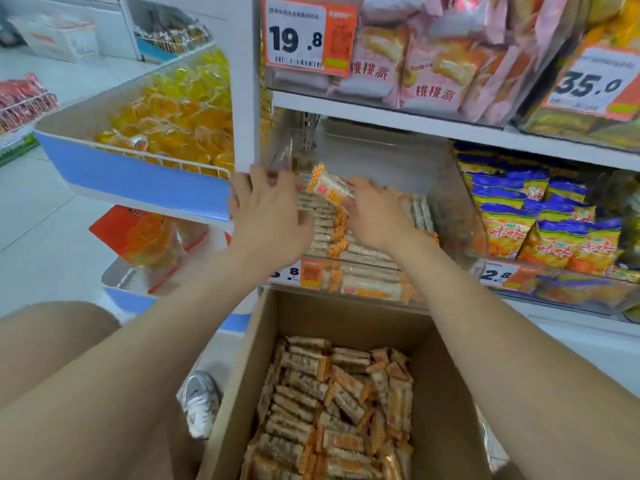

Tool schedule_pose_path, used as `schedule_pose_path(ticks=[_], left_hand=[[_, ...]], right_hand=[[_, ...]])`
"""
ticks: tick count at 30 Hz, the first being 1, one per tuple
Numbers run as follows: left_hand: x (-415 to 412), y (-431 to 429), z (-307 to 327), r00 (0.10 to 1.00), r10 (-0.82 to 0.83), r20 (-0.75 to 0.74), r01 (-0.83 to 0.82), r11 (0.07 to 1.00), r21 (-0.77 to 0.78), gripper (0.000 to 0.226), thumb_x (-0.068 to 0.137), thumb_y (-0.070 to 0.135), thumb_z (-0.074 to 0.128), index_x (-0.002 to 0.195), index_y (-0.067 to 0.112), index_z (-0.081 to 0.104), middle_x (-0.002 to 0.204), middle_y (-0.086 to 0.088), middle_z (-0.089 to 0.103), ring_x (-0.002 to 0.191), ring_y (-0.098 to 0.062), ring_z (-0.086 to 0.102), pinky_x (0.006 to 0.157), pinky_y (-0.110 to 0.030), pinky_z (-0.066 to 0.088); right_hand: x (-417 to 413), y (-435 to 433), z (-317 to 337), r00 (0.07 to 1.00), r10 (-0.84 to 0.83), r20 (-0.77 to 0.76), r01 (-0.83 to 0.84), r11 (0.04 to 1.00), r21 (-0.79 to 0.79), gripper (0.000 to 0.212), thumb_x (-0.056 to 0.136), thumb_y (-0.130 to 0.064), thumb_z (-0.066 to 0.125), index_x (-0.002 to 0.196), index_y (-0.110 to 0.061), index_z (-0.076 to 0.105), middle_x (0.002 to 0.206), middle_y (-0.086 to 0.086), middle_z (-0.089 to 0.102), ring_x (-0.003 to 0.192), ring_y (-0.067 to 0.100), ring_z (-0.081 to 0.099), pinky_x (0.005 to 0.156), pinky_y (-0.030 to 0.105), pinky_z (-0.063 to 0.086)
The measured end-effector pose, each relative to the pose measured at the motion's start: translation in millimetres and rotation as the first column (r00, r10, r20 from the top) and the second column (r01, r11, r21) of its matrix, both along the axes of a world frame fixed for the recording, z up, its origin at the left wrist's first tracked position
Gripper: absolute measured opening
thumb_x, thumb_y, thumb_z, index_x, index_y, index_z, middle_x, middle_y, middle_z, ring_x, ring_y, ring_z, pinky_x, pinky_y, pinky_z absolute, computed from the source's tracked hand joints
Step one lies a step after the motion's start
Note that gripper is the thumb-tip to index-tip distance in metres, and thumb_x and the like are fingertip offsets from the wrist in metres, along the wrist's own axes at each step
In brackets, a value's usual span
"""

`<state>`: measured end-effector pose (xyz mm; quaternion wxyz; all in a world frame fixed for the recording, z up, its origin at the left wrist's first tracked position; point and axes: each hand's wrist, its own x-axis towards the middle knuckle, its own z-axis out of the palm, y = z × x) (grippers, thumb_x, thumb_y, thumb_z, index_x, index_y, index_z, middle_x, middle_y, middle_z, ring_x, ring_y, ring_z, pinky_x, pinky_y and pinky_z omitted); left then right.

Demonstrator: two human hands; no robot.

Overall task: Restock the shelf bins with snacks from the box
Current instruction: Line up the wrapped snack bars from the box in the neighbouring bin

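Closest to us sits the open cardboard box [446, 393], its floor covered with loose snack bars [332, 410] in orange-and-white wrappers, so plenty of stock is left to move. Above and just behind its far edge stands the clear shelf bin [457, 216] we are filling, with bars laid in rows across it and a price tag [311, 271] on its front wall. The back of the bin looks bare, though glare on the plastic makes that hard to judge. Next door on the right, a bin of blue and yellow chip bags [540, 230] is well stocked and needs nothing from us. We judge the step in hand to be settling a batch into the bin. To do it well we should square the bars so they lie flat and parallel, push the rows back to use the bare depth, and lay down the one packet that sticks up before we reach for more. Our left hand [268, 211] lies over the left side of the rows, fingers spread and fairly straight, pressing on the bars rather than gripping any. Our right hand [375, 216] rests on the right side, fingers bent down over the wrappers. Its fingertips meet the end of a single packet [327, 185] tilted up between the two hands, but we cannot tell whether it pinches that packet or only touches it.
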<state>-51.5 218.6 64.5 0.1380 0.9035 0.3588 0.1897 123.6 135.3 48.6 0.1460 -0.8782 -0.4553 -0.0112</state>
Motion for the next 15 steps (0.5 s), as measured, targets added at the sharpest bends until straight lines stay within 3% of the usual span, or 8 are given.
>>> schedule_pose_path(ticks=[3,4,6,8,11,13,15], left_hand=[[2,3,-12,0.988,-0.095,-0.119,0.129,0.936,0.329,0.043,0.088,0.038,0.045,0.118,0.014,0.065,0.129,-0.015,0.054,0.128,-0.04,0.04,0.098,-0.055,0.031],[2,3,-16,0.976,-0.152,-0.158,0.202,0.905,0.374,0.046,0.089,0.041,0.04,0.115,0.015,0.067,0.128,-0.013,0.057,0.129,-0.04,0.043,0.097,-0.054,0.031],[5,2,-23,0.938,-0.272,-0.216,0.331,0.886,0.323,0.05,0.094,0.045,0.034,0.116,0.016,0.068,0.125,-0.012,0.062,0.126,-0.039,0.047,0.096,-0.052,0.038],[10,3,-31,0.898,-0.348,-0.27,0.399,0.902,0.164,0.053,0.1,0.046,0.024,0.114,0.017,0.065,0.114,-0.01,0.063,0.114,-0.037,0.052,0.093,-0.052,0.047],[13,3,-40,0.885,-0.353,-0.303,0.375,0.927,0.016,0.057,0.102,0.047,0.009,0.102,0.019,0.059,0.099,-0.01,0.063,0.099,-0.039,0.057,0.094,-0.054,0.048],[12,0,-38,0.901,-0.324,-0.287,0.334,0.942,-0.014,0.056,0.104,0.046,0.011,0.103,0.019,0.06,0.1,-0.011,0.064,0.099,-0.04,0.058,0.095,-0.053,0.048],[11,-4,-37,0.91,-0.306,-0.279,0.316,0.949,-0.007,0.05,0.108,0.043,0.017,0.108,0.019,0.061,0.106,-0.011,0.064,0.104,-0.039,0.058,0.095,-0.051,0.048]], right_hand=[[20,45,-7,0.994,-0.056,0.093,0.062,0.996,-0.06,0.039,0.105,-0.018,0.053,0.142,-0.01,0.041,0.141,0.017,0.055,0.129,0.042,0.044,0.097,0.049,0.036],[24,59,-9,0.99,-0.065,0.125,0.074,0.995,-0.069,0.038,0.103,-0.013,0.053,0.139,-0.009,0.041,0.139,0.017,0.056,0.128,0.041,0.044,0.093,0.047,0.035],[32,80,-14,0.984,-0.063,0.165,0.075,0.994,-0.073,0.04,0.101,-0.006,0.053,0.139,-0.008,0.041,0.139,0.016,0.056,0.127,0.04,0.043,0.092,0.047,0.034],[38,95,-23,0.984,-0.028,0.176,0.044,0.995,-0.088,0.043,0.099,-0.002,0.051,0.141,-0.009,0.042,0.14,0.015,0.054,0.126,0.04,0.043,0.095,0.047,0.036],[42,101,-33,0.97,-0.039,0.241,0.044,0.999,-0.017,0.032,0.101,-0.01,0.057,0.133,-0.014,0.057,0.137,0.016,0.048,0.123,0.04,0.042,0.099,0.046,0.037],[46,103,-31,0.958,-0.048,0.283,0.032,0.998,0.061,0.026,0.102,-0.016,0.062,0.126,-0.019,0.068,0.134,0.015,0.047,0.122,0.04,0.043,0.102,0.047,0.038],[51,104,-27,0.966,0.007,0.259,-0.022,0.998,0.055,0.032,0.101,-0.014,0.063,0.132,-0.021,0.07,0.131,0.016,0.055,0.122,0.042,0.052,0.106,0.048,0.044]])
